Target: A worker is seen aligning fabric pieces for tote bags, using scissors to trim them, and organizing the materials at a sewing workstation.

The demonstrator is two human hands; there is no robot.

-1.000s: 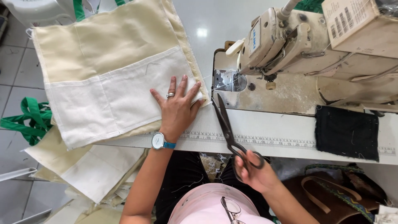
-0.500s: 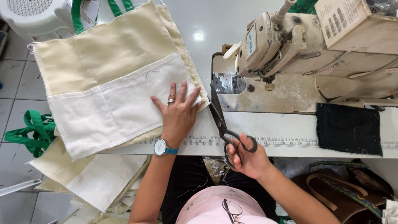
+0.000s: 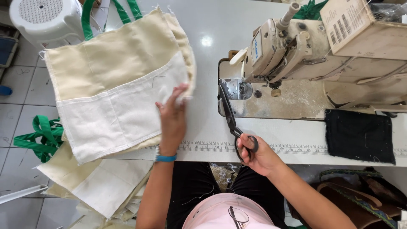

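the left hand (image 3: 173,121) is resting flat and open on the cream fabric bag (image 3: 114,85), fingertips pressing near its right edge where the white pocket panel (image 3: 123,116) is lying. the bag is spreading over the left end of the white counter (image 3: 212,127), atop more bags. the right hand (image 3: 258,154) is gripping the black scissors (image 3: 232,123) by the handles, blades closed and pointing toward the sewing machine (image 3: 305,55). a dark cloth (image 3: 360,135) is lying to the right.
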